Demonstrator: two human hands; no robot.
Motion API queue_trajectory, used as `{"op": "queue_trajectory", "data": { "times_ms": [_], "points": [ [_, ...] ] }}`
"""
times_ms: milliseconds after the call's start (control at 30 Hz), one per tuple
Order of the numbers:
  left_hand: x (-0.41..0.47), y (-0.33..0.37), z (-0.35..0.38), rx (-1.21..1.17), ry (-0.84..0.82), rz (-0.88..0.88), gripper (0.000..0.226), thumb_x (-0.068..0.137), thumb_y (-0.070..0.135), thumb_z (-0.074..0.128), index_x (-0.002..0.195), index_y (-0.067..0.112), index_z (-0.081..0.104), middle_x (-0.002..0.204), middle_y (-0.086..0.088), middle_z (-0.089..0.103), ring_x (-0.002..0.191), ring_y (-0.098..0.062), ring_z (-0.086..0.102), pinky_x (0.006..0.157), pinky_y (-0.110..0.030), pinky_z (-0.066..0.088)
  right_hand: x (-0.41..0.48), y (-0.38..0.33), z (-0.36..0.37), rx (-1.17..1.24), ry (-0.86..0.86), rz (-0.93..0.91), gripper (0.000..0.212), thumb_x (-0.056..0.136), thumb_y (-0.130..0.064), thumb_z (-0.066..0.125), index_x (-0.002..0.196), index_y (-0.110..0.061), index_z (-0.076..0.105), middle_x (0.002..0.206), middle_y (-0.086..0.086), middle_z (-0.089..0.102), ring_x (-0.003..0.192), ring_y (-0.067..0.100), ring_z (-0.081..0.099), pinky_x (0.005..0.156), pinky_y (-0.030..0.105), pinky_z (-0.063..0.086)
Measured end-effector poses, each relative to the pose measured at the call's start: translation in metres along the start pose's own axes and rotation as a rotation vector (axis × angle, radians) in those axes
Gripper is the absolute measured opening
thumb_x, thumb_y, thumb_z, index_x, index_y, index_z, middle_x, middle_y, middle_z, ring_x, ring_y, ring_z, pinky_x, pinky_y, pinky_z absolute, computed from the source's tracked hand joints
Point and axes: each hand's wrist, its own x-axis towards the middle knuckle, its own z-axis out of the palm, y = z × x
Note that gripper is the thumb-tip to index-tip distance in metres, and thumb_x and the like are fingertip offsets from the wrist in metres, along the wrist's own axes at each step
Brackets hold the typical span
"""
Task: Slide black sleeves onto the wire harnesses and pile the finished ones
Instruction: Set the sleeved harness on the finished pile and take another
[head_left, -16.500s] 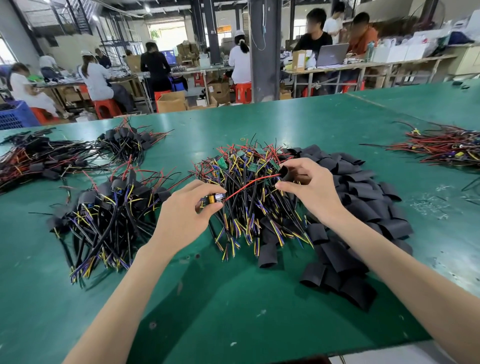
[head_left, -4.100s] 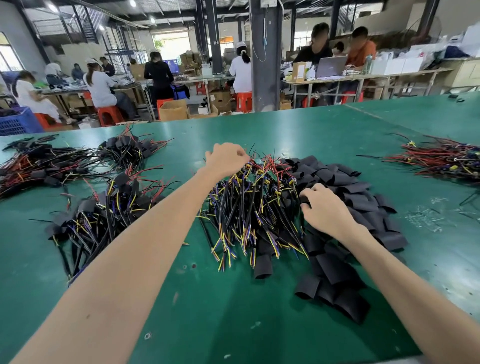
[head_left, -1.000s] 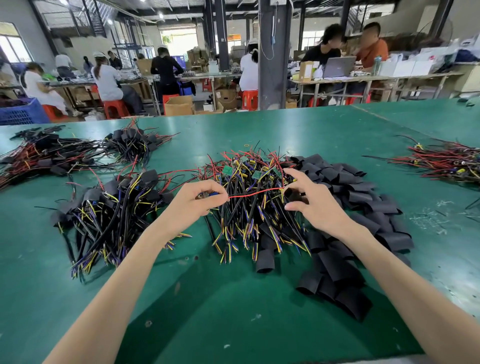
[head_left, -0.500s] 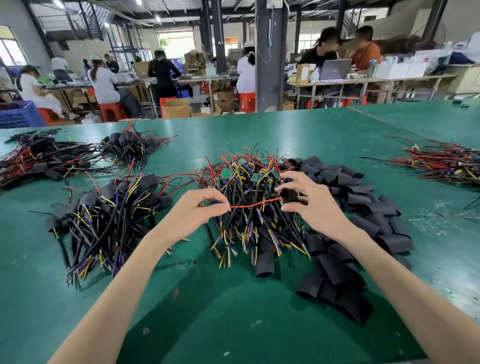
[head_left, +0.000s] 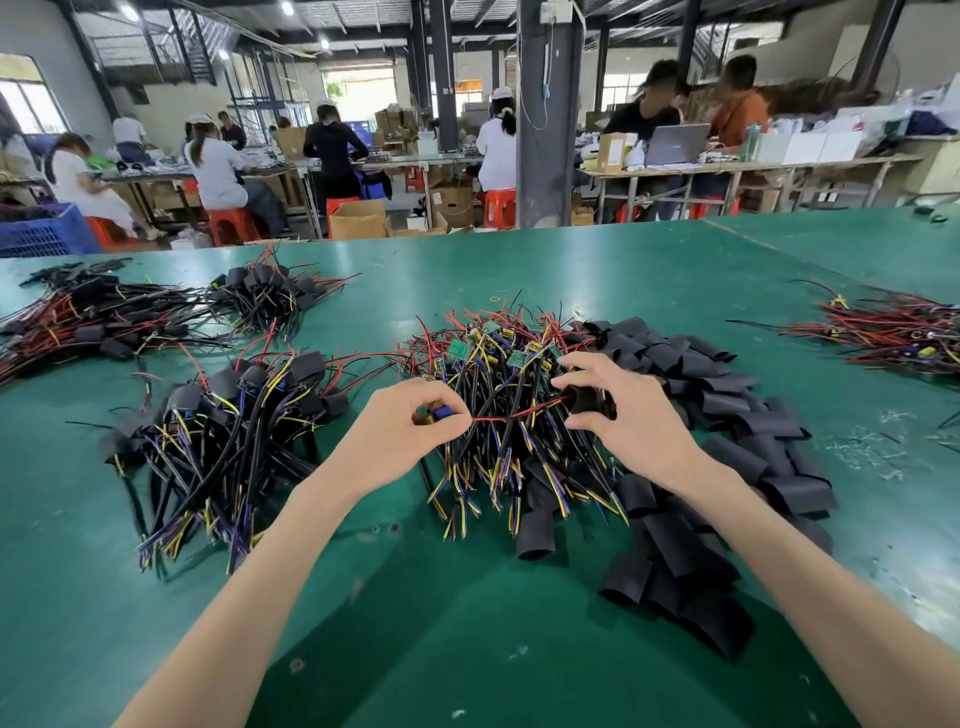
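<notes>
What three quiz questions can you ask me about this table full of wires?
1. True or false: the left hand holds nothing.
2. Which colour is the wire stretched from it to the right hand? A red, B white, C pink.
3. Fill in: the loose black sleeves lie on the ___ side of the middle harness pile.
Key: 1 false, it pinches the wire's end. 2 A. 3 right; the right hand holds a black sleeve from there.
</notes>
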Motion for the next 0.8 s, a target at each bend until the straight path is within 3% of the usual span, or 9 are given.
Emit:
{"op": "queue_trajectory", "data": {
  "times_ms": [67, 167, 267, 367, 467, 567, 633, 733, 800],
  "points": [
    [0.0, 0.003, 0.003, 0.033, 0.016, 0.018, 0.01, 0.08, 0.023, 0.074, 0.087, 0.028, 0.068, 0.088, 0.008, 0.059, 0.077, 0.0, 0.052, 0.071, -0.008, 0.034, 0.0, -0.001, 0.003, -0.14, 0.003, -0.066, 0.056, 0.075, -0.006, 0.074, 0.125, -0.021, 0.052, 0.11, -0.023, 0.062, 0.11, -0.006, 0.048, 0.106, 0.01, 0.012],
    [-0.001, 0.004, 0.008, 0.058, 0.002, 0.032, 0.037, 0.08, 0.018, 0.074, 0.112, 0.028, 0.06, 0.102, 0.005, 0.058, 0.086, -0.007, 0.055, 0.075, 0.001, 0.031, -0.001, -0.004, 0.009, -0.307, 0.023, -0.149, 0.055, 0.074, -0.01, 0.076, 0.122, -0.019, 0.052, 0.113, -0.015, 0.067, 0.108, 0.003, 0.056, 0.113, 0.029, 0.011],
    [-0.003, 0.007, 0.015, 0.007, 0.02, 0.06, 0.049, 0.082, 0.006, 0.07, 0.124, 0.023, 0.052, 0.098, -0.006, 0.064, 0.068, -0.005, 0.053, 0.075, -0.005, 0.039, -0.002, -0.01, 0.017, -0.321, 0.045, -0.196, 0.053, 0.071, -0.01, 0.078, 0.118, -0.014, 0.055, 0.113, -0.006, 0.068, 0.106, 0.011, 0.057, 0.11, 0.023, 0.01],
    [-0.004, 0.009, 0.024, -0.082, 0.061, 0.076, 0.047, 0.082, 0.005, 0.071, 0.122, 0.022, 0.053, 0.094, -0.004, 0.066, 0.067, 0.004, 0.056, 0.077, -0.02, 0.049, -0.004, -0.016, 0.022, -0.241, 0.042, -0.175, 0.047, 0.072, -0.012, 0.078, 0.115, -0.007, 0.059, 0.121, 0.005, 0.059, 0.119, 0.026, 0.05, 0.106, 0.024, 0.023],
    [-0.005, 0.009, 0.031, -0.058, 0.093, 0.13, 0.045, 0.08, 0.009, 0.073, 0.118, 0.026, 0.056, 0.1, 0.008, 0.066, 0.079, 0.007, 0.058, 0.082, -0.008, 0.043, -0.006, -0.023, 0.024, -0.19, 0.052, -0.178, 0.037, 0.074, -0.014, 0.078, 0.106, -0.003, 0.064, 0.118, 0.007, 0.055, 0.104, 0.028, 0.057, 0.096, 0.031, 0.04],
    [-0.005, 0.009, 0.035, -0.032, 0.123, 0.189, 0.04, 0.078, 0.01, 0.075, 0.115, 0.02, 0.061, 0.098, 0.017, 0.065, 0.084, 0.017, 0.056, 0.083, -0.002, 0.038, -0.007, -0.028, 0.024, -0.217, 0.068, -0.21, 0.037, 0.074, -0.019, 0.078, 0.107, -0.008, 0.065, 0.109, 0.005, 0.058, 0.095, 0.026, 0.059, 0.088, 0.028, 0.039],
    [-0.005, 0.009, 0.037, -0.016, 0.138, 0.212, 0.035, 0.078, 0.011, 0.075, 0.111, 0.017, 0.064, 0.094, 0.022, 0.064, 0.083, 0.015, 0.057, 0.084, -0.007, 0.043, -0.008, -0.03, 0.024, -0.229, 0.072, -0.208, 0.037, 0.076, -0.024, 0.077, 0.109, -0.012, 0.066, 0.102, 0.002, 0.059, 0.091, 0.024, 0.058, 0.083, 0.028, 0.037],
    [-0.006, 0.01, 0.037, 0.01, 0.167, 0.215, 0.03, 0.076, 0.012, 0.077, 0.104, 0.017, 0.069, 0.09, 0.006, 0.069, 0.078, 0.002, 0.059, 0.084, -0.022, 0.05, -0.008, -0.034, 0.022, -0.217, 0.067, -0.207, 0.037, 0.077, -0.023, 0.077, 0.111, -0.012, 0.067, 0.101, 0.003, 0.062, 0.085, 0.028, 0.06, 0.079, 0.038, 0.047],
    [-0.006, 0.01, 0.036, 0.021, 0.174, 0.223, 0.029, 0.074, 0.011, 0.078, 0.101, 0.017, 0.071, 0.089, 0.002, 0.069, 0.076, -0.001, 0.059, 0.082, -0.024, 0.049, -0.009, -0.036, 0.022, -0.195, 0.055, -0.207, 0.038, 0.077, -0.019, 0.076, 0.113, -0.011, 0.067, 0.103, 0.004, 0.063, 0.085, 0.03, 0.061, 0.077, 0.044, 0.05]
  ]
}}
